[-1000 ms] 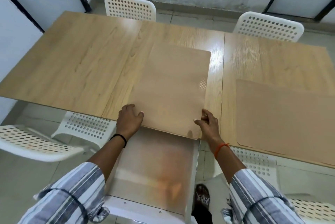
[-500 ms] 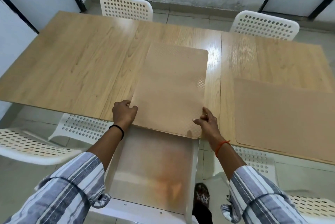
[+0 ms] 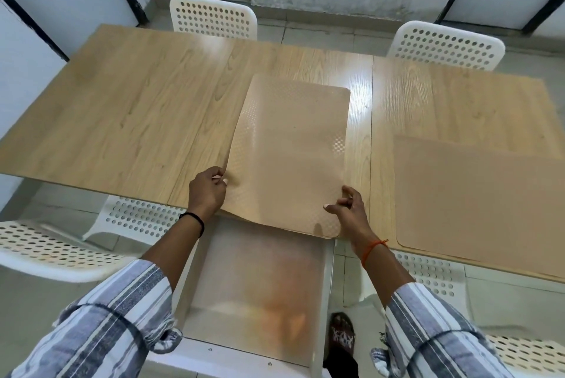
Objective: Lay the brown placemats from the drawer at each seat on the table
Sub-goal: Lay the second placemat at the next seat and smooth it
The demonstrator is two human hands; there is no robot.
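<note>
Here a brown placemat lies lengthwise on the light wood table, its near end overhanging the table's front edge above an open white drawer. The left hand pinches the mat's left edge near the front corner, thumb on top and fingers curled under, and that edge is lifted into a slight curl off the wood. The right hand sits at the mat's right near corner, with the index fingertip resting on the mat's surface and the other fingers loosely spread beside the edge; whether it truly grips the mat or only touches it cannot be told. The two hands are well apart, one on each long side, with the mat between them. A black band circles the left wrist and an orange thread the right; both sleeves are striped grey and white.

A second brown placemat lies flat on the right part of the table, near the front edge and clear of both hands. The drawer floor shows a pale sheet with an orange tinge. White perforated chairs stand around the table: two at the far side, and others partly tucked beneath the near edge.
</note>
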